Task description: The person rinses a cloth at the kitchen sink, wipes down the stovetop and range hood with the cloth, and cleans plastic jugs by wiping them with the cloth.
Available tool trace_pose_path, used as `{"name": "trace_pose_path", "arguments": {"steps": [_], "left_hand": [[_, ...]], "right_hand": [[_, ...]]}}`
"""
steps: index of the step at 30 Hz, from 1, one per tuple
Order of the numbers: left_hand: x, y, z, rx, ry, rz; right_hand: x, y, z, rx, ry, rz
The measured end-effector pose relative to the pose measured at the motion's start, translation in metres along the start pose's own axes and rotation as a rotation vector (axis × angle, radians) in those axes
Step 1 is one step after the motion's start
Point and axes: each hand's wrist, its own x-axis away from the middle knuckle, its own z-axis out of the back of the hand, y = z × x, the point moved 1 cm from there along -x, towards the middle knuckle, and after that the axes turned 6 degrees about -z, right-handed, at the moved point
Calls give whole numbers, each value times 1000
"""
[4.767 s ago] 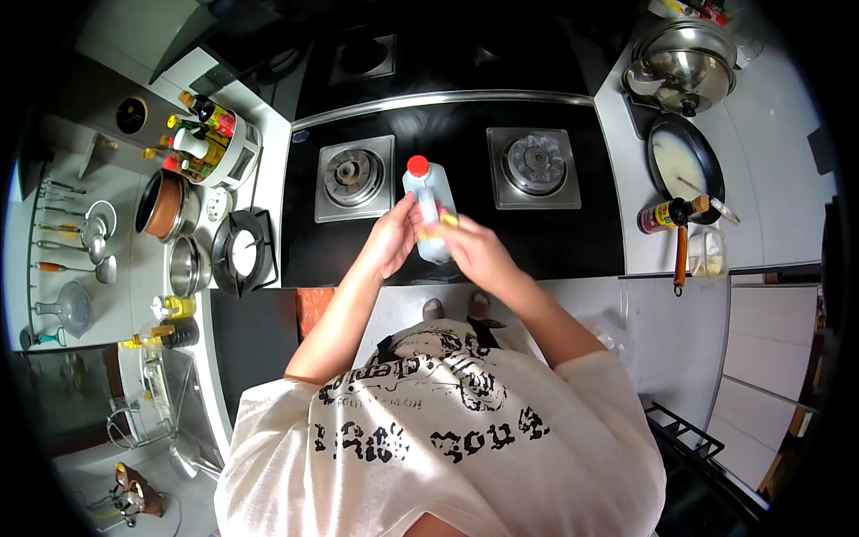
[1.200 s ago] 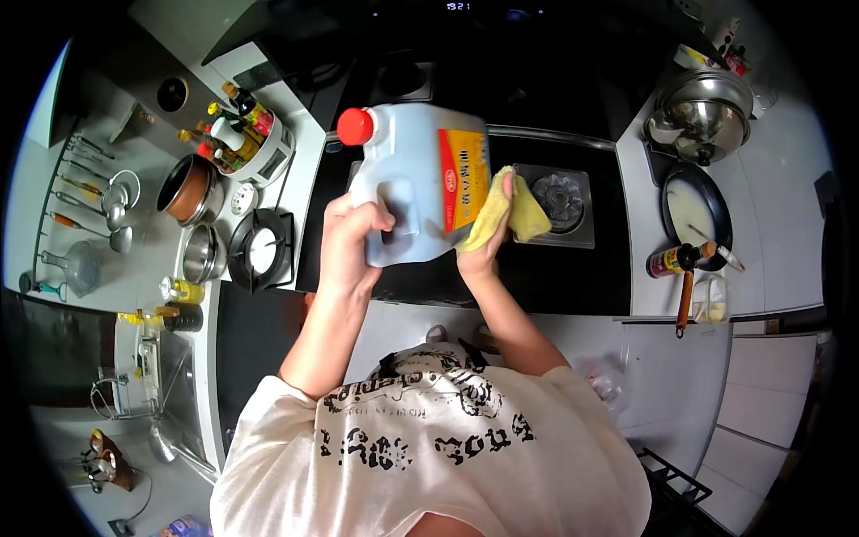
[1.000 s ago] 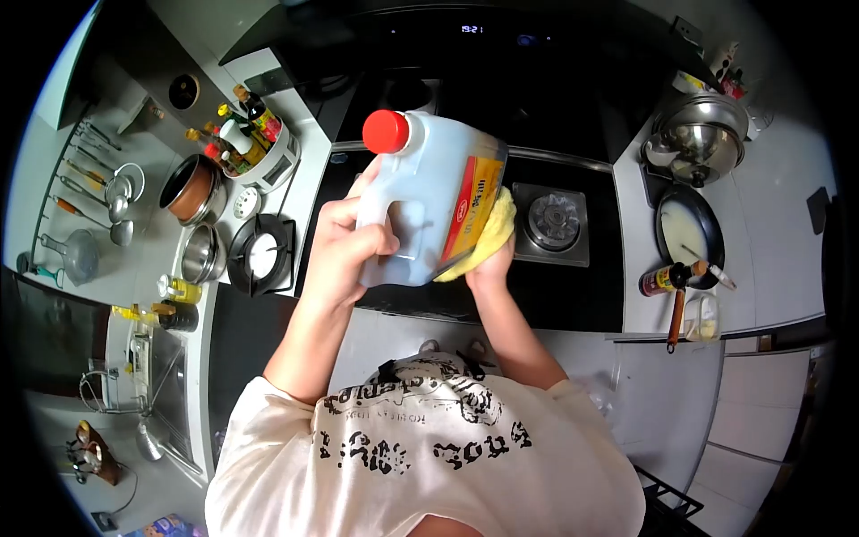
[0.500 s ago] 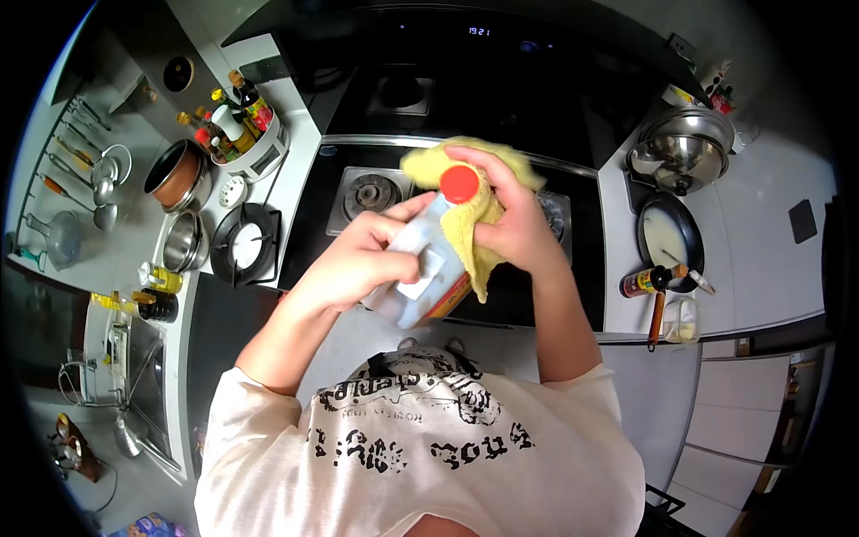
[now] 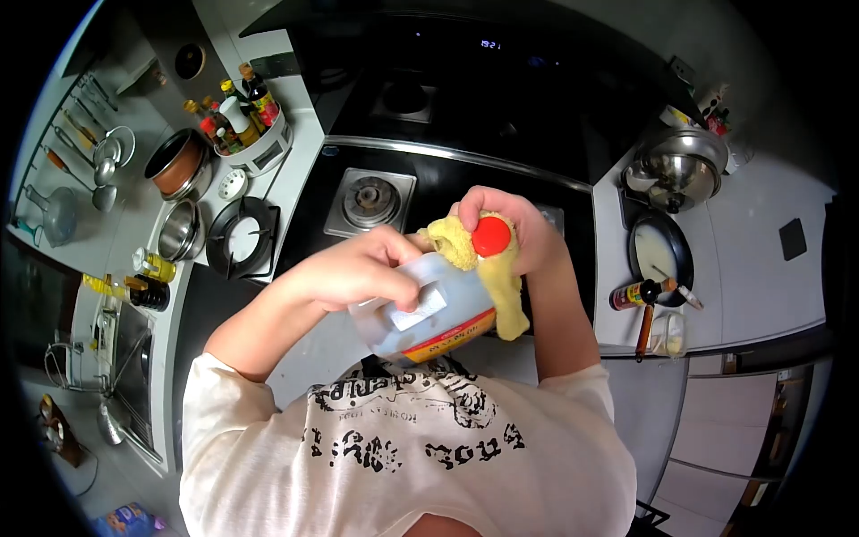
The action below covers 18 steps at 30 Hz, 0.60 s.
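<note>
A translucent plastic jug (image 5: pixel 394 333) with a red and yellow label is tilted in front of my chest, its red cap (image 5: pixel 490 236) toward the upper right. My left hand (image 5: pixel 362 268) is wrapped round the jug's handle. A yellow cloth (image 5: pixel 507 295) is bunched round the jug's neck, just below the cap, and one end hangs down on the right. Fingers of my right hand (image 5: pixel 514 224) press the cloth against the neck beside the cap.
Behind the jug is a black stove with a left burner (image 5: pixel 369 201). Bottles in a white rack (image 5: pixel 259 154), pots (image 5: pixel 182 230) and a black burner grate (image 5: pixel 242 239) stand left. To the right are a frying pan (image 5: pixel 660 251), a dark sauce bottle (image 5: pixel 633 295) and a steel pot (image 5: pixel 684 170).
The jug has been lowered from upright to a tilt, its cap now pointing right. The cloth has moved from the jug's side and base up to its neck, with my right hand.
</note>
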Motion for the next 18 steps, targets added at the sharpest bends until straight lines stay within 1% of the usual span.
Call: {"name": "trace_pose_path", "arguments": {"steps": [1,3,4,5,6,10,13,18], "left_hand": [[1,1,-4,2,60,27],[4,2,-17,14,170,95],[2,-3,-21,-2,197,6],[-2,-12,-25,-16,225,-79],[-2,-17,-29,-31,254,-164],[-2,-21,-32,-59,309,-195],[-2,-17,-27,-70,262,-202],[3,-7,-25,25,223,-175]], "right_hand": [[0,-6,-4,92,41,9],[-1,-23,-28,335,310,-2],[-2,-27,-37,460,445,-6],[-2,-24,-40,509,508,7],[-1,-22,-41,497,527,11],[5,-15,-39,480,571,26],[11,-11,-30,432,561,29],[18,-7,-27,387,489,-11]]}}
